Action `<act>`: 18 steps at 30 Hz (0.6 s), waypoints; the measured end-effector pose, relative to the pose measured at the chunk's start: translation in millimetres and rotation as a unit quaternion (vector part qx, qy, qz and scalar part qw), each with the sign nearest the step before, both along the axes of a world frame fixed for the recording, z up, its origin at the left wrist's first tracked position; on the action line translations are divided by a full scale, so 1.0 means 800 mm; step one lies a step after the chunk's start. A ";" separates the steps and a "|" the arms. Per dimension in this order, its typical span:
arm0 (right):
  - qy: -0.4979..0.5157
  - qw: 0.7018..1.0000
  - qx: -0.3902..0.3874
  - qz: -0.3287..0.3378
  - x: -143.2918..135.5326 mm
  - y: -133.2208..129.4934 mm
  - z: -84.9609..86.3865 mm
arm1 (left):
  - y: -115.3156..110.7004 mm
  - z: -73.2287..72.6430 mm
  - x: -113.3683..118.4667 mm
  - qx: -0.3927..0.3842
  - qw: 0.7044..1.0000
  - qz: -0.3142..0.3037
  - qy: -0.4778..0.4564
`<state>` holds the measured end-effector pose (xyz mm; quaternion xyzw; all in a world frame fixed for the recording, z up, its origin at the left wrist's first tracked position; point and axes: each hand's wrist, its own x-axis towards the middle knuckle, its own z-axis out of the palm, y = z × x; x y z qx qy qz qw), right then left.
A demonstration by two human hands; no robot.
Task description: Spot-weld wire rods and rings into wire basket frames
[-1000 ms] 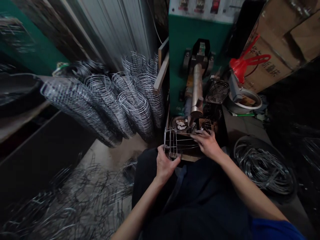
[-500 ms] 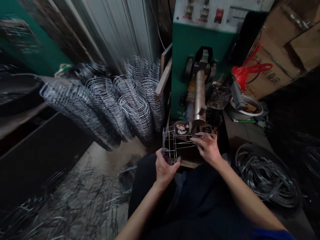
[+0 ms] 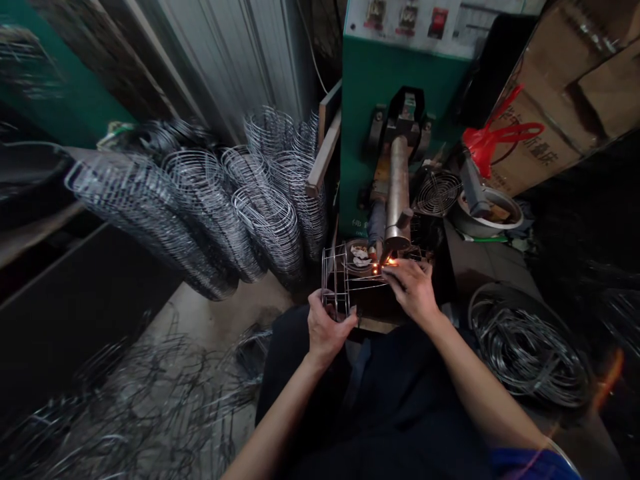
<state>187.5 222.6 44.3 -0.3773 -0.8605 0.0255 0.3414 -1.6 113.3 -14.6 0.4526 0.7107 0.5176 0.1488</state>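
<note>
My left hand is closed round the lower end of a small wire frame of bent, crossed metal rods, its thumb on the near side. Thin rods run from the frame rightward to my right hand. Those right fingers are pinched together on the wire end, just under the electrode arm of a green spot welder. Bright orange sparks glow at the electrode tip, right beside my fingertips. What exactly lies between these fingertips is partly hidden.
Nested stacks of wire rings lean at the left. Loose wire pieces litter the floor. On the right are a coil of wire, a metal bowl, a red plastic bag and cardboard boxes.
Sparks have appeared at the electrode tip, and orange streaks show at lower right. Both hands keep their hold on the wire frame, almost unmoved. The whole view has shifted slightly.
</note>
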 end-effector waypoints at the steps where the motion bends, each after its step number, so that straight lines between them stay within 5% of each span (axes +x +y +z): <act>1: 0.006 1.000 -0.013 -0.009 0.002 0.001 0.000 | 0.001 0.002 -0.002 -0.005 1.000 -0.004 -0.001; 12: 0.050 0.998 -0.040 -0.008 0.003 0.026 0.002 | 0.037 0.003 -0.028 -0.002 0.998 -0.062 -0.016; 18: 0.097 0.985 -0.081 -0.114 0.067 0.003 -0.014 | 0.020 -0.014 -0.026 0.019 0.995 -0.093 0.010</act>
